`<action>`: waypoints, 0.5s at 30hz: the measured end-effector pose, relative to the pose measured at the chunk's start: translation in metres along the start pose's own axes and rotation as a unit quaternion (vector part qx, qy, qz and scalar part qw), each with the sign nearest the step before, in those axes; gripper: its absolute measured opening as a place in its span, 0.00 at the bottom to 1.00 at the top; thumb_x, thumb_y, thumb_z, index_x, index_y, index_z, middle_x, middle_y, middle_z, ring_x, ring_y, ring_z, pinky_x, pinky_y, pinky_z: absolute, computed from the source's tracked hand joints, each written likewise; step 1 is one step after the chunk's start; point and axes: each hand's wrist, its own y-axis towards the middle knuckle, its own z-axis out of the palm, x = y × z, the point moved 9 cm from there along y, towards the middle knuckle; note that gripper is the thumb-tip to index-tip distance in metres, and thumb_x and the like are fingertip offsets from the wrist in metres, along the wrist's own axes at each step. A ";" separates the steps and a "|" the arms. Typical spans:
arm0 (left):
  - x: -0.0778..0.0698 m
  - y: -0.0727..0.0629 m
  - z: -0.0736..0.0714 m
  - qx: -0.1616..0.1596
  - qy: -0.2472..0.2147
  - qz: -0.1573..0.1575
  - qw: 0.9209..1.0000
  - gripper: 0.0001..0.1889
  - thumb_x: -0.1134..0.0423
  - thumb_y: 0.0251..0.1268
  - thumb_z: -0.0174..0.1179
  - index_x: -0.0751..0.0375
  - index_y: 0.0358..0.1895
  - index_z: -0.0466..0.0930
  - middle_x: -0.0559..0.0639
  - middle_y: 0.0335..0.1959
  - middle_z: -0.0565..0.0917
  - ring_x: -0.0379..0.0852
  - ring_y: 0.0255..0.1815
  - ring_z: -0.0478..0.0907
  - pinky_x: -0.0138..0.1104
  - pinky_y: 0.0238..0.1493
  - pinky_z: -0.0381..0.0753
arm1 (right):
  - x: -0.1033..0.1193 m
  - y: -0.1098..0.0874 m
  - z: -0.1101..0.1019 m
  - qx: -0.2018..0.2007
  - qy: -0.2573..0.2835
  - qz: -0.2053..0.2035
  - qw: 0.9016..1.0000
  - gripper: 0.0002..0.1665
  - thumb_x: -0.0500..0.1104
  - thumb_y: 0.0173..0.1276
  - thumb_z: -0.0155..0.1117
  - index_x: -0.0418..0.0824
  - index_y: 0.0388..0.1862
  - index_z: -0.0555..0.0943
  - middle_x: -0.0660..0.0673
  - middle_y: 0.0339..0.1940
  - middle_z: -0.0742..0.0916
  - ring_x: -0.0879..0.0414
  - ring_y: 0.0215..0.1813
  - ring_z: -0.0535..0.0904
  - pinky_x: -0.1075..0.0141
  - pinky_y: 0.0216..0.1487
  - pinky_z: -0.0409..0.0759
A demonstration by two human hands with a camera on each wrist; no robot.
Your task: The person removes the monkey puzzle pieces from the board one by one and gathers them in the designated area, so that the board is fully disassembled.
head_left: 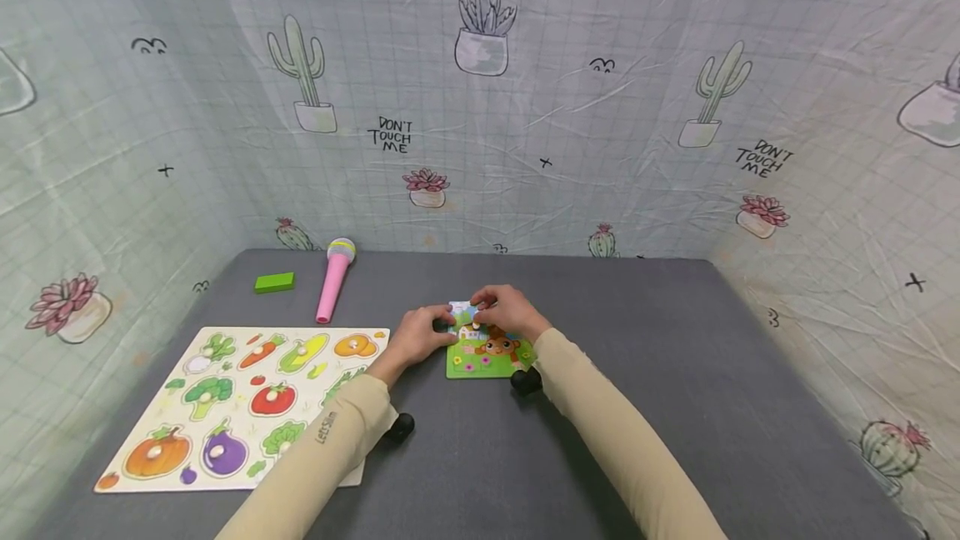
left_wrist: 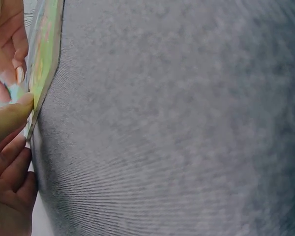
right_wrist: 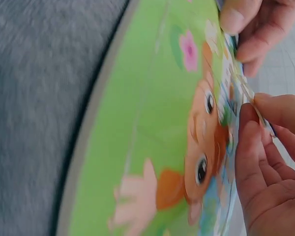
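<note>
A small jigsaw puzzle (head_left: pixel 480 367) with a cartoon monkey and flowers on green lies flat near the middle of the grey table. My left hand (head_left: pixel 418 337) holds its left edge, the thumb on top and the fingers at the side. Over the upper part of the picture, my right hand (head_left: pixel 513 313) pinches a thin puzzle piece (right_wrist: pixel 248 90) between thumb and fingers. In the right wrist view the piece is tilted edge-on, close to the board. Whether it touches the board I cannot tell. My right fingers hide part of the puzzle's top in the head view.
A white vegetable peg board (head_left: pixel 247 340) lies to the left, partly under my left forearm. Behind it are a pink toy microphone (head_left: pixel 333 286) and a green block (head_left: pixel 274 282). A patterned cloth (head_left: pixel 495 123) walls the table at the back and sides.
</note>
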 end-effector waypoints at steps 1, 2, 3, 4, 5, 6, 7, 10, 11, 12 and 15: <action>-0.001 0.000 0.000 0.003 -0.002 0.001 1.000 0.13 0.64 0.55 0.72 0.63 0.43 0.86 0.59 0.60 0.79 0.58 0.64 0.73 0.48 0.66 0.69 | -0.002 -0.001 -0.002 -0.001 0.004 0.007 1.000 0.14 0.39 0.69 0.65 0.42 0.53 0.82 0.44 0.45 0.81 0.50 0.43 0.78 0.58 0.43 0.79; -0.001 0.001 0.000 0.006 -0.003 0.001 1.000 0.13 0.64 0.55 0.71 0.64 0.44 0.86 0.59 0.61 0.79 0.58 0.65 0.72 0.48 0.66 0.69 | -0.005 -0.001 -0.004 -0.001 0.007 0.013 1.000 0.14 0.39 0.69 0.64 0.42 0.53 0.82 0.44 0.44 0.81 0.50 0.41 0.78 0.58 0.42 0.79; -0.002 0.001 0.001 0.009 -0.002 0.001 1.000 0.14 0.64 0.56 0.71 0.64 0.45 0.86 0.59 0.62 0.78 0.58 0.66 0.71 0.48 0.67 0.68 | -0.008 -0.002 -0.005 0.000 0.011 0.018 1.000 0.14 0.39 0.69 0.64 0.42 0.53 0.82 0.43 0.44 0.81 0.50 0.40 0.78 0.58 0.41 0.79; -0.003 0.001 0.001 0.014 -0.002 0.002 1.000 0.14 0.64 0.56 0.71 0.64 0.45 0.86 0.58 0.63 0.78 0.58 0.66 0.71 0.48 0.67 0.68 | -0.010 -0.002 -0.006 0.002 0.015 0.021 1.000 0.14 0.39 0.69 0.64 0.41 0.53 0.81 0.43 0.43 0.81 0.50 0.39 0.78 0.59 0.39 0.80; -0.003 0.002 0.001 0.018 -0.001 0.002 1.000 0.14 0.64 0.56 0.71 0.64 0.46 0.86 0.58 0.63 0.77 0.58 0.67 0.70 0.48 0.67 0.67 | -0.012 -0.003 -0.007 0.005 0.020 0.025 0.999 0.14 0.39 0.69 0.64 0.41 0.53 0.81 0.43 0.43 0.81 0.50 0.38 0.78 0.60 0.38 0.79; -0.004 0.002 0.002 0.022 0.001 0.003 1.000 0.15 0.63 0.56 0.71 0.64 0.46 0.86 0.58 0.64 0.77 0.58 0.67 0.69 0.48 0.68 0.67 | -0.014 -0.003 -0.007 0.007 0.025 0.028 0.999 0.14 0.39 0.69 0.64 0.41 0.53 0.81 0.43 0.43 0.81 0.50 0.37 0.78 0.60 0.37 0.80; -0.004 0.003 0.002 0.027 0.002 0.002 1.000 0.15 0.63 0.57 0.71 0.64 0.47 0.86 0.57 0.64 0.76 0.58 0.68 0.69 0.48 0.68 0.66 | -0.016 -0.004 -0.007 0.009 0.030 0.030 0.999 0.14 0.39 0.69 0.64 0.41 0.53 0.81 0.42 0.42 0.81 0.50 0.36 0.78 0.60 0.36 0.80; -0.004 0.004 0.003 0.033 0.008 0.007 0.999 0.15 0.62 0.57 0.70 0.64 0.48 0.86 0.56 0.64 0.77 0.57 0.67 0.70 0.47 0.68 0.67 | -0.019 -0.005 -0.007 0.009 0.036 0.032 0.999 0.15 0.40 0.69 0.64 0.42 0.54 0.81 0.43 0.43 0.80 0.50 0.37 0.78 0.61 0.36 0.80; -0.003 0.005 0.004 0.035 0.009 0.006 0.999 0.16 0.62 0.57 0.70 0.64 0.48 0.86 0.56 0.64 0.77 0.57 0.67 0.70 0.47 0.68 0.67 | -0.020 -0.005 -0.007 0.007 0.038 0.033 0.999 0.15 0.40 0.69 0.65 0.42 0.54 0.81 0.43 0.44 0.81 0.50 0.38 0.78 0.61 0.37 0.79; -0.003 0.006 0.004 0.037 0.008 0.005 0.999 0.16 0.62 0.58 0.70 0.63 0.49 0.86 0.56 0.64 0.77 0.57 0.67 0.70 0.47 0.68 0.67 | -0.020 -0.005 -0.007 0.006 0.040 0.033 0.999 0.15 0.40 0.69 0.65 0.42 0.54 0.81 0.43 0.44 0.80 0.50 0.38 0.78 0.60 0.37 0.79; -0.001 0.007 0.006 0.041 0.009 0.008 0.999 0.17 0.61 0.58 0.70 0.63 0.50 0.86 0.55 0.65 0.76 0.56 0.68 0.69 0.47 0.67 0.68 | -0.020 -0.005 -0.007 0.003 0.040 0.032 0.999 0.15 0.39 0.68 0.65 0.42 0.53 0.82 0.43 0.44 0.81 0.50 0.39 0.77 0.60 0.38 0.79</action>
